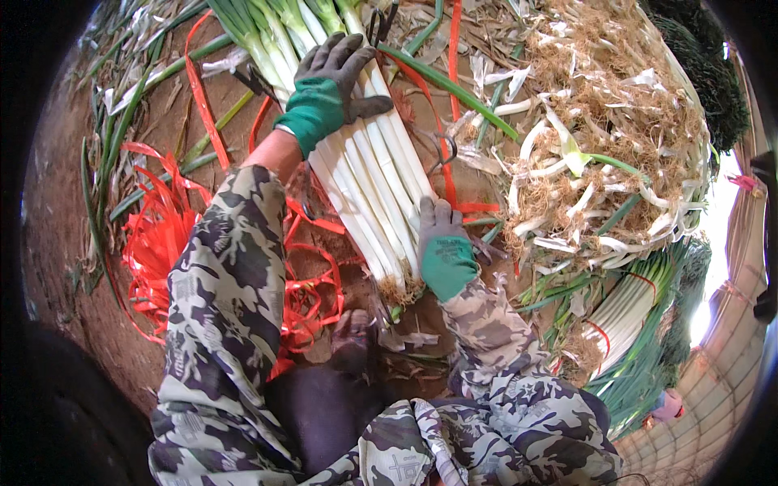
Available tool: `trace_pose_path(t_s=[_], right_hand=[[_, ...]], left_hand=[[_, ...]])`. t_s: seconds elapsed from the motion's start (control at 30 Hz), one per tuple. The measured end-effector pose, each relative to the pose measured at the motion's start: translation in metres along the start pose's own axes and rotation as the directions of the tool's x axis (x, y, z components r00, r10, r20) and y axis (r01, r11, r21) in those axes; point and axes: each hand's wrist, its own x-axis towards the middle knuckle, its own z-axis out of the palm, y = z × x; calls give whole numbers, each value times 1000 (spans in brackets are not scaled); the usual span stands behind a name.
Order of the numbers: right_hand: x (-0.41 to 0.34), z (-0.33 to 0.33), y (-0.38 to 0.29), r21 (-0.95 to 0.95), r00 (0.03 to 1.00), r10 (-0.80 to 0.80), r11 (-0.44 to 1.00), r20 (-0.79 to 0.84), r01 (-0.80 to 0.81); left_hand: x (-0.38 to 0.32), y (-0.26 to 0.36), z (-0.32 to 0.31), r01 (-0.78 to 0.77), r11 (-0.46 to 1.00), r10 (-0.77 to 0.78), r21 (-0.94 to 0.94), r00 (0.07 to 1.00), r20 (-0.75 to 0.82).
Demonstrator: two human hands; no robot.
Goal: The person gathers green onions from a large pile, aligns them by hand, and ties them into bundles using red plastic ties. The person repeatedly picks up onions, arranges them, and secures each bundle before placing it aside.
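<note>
Several long spring onions (371, 176) lie side by side before me, green leaves at the top and brown roots (398, 288) towards me. My left hand (337, 85), in a grey and green glove, lies across the white stalks near the leaves, fingers spread and thumb out. Gloved alike, my right hand (447, 246) touches the bundle's right side near the roots; its fingers are close together and their grip is partly hidden. Dark curved metal hooks (447, 152) stick out on both sides of the stalks. Red plastic straps (453, 176) run beside and beneath them.
A tangle of red plastic strapping (158, 231) lies to the left. At the right rises a large pile of spring onions (608, 121), roots outward. Below it is a tied bundle (620, 316). Loose leaves and dry skins (140, 79) litter the soil. My shoe (352, 334) is near the roots.
</note>
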Motion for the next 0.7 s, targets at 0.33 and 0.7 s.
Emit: trace_pose_path(t_s=[0.33,0.7], right_hand=[[12,7,-28,221,998,40,974,50,-50],[7,7,-17,212,999,1,977,-48,9]], left_hand=[[-12,4,7,-135,990,129,-38,983,-128],[-22,71,-44,-71,997,53,16,858,510]])
